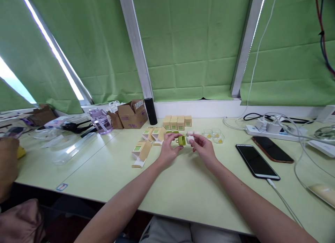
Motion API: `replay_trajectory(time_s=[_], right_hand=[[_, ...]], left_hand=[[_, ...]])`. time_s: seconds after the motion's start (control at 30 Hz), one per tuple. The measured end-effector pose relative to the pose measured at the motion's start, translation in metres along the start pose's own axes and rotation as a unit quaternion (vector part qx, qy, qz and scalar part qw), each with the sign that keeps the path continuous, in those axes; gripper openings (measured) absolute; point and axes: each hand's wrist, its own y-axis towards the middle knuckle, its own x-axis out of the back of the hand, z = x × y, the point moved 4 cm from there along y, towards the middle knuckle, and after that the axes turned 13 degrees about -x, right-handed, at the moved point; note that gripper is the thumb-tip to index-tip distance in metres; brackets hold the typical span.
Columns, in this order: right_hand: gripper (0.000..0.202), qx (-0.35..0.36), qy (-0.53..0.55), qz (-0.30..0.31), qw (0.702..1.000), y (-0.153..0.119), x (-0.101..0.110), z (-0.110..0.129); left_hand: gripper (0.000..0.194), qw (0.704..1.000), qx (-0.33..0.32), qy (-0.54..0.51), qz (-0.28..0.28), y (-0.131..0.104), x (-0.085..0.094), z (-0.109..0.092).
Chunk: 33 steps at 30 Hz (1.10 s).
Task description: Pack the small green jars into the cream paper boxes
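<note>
Over the table's middle, my left hand pinches a small olive-green hollow case that has a loop on its side. Close to its right, my right hand has its fingers closed on a small white rounded piece. The two pieces are side by side; whether they touch I cannot tell. Left of my hands lie opened tan cardboard boxes with green labels. Behind the fingers, more small green and white pieces are partly hidden. Clear plastic cups with yellow bits inside sit right of them.
Several closed tan boxes stand in a row at the back. A black cylinder, a brown carton and a purple jug are back left. Two phones, cables and a power strip lie right. Another person's arm shows far left.
</note>
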Motion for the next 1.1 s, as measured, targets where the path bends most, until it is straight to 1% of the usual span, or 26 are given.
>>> replay_trajectory(time_s=[0.17, 0.33, 0.47, 0.63, 0.8, 1.1], right_hand=[[0.053, 0.024, -0.051, 0.003, 0.998, 0.001, 0.0, -0.005], [0.048, 0.024, -0.063, 0.0, 0.998, 0.0, 0.0, -0.006], [0.043, 0.029, -0.076, 0.004, 0.997, -0.001, -0.001, -0.003], [0.048, 0.028, -0.078, 0.005, 0.997, -0.001, -0.001, -0.004], [0.049, 0.029, -0.078, 0.003, 0.997, -0.001, -0.002, -0.004], [0.057, 0.023, -0.081, 0.007, 0.996, -0.004, -0.004, -0.002]], left_hand=[[0.049, 1.0, -0.012, 0.007, 0.003, 0.0, 0.0, -0.004], [0.05, 1.0, -0.004, 0.003, 0.014, 0.0, -0.001, -0.009], [0.052, 1.0, -0.013, 0.006, 0.02, 0.0, -0.002, -0.011], [0.049, 0.999, -0.03, 0.006, 0.023, 0.0, -0.002, -0.011], [0.052, 0.999, -0.048, 0.009, 0.024, 0.001, -0.003, -0.011], [0.052, 0.999, -0.032, -0.02, 0.029, 0.001, -0.006, -0.011]])
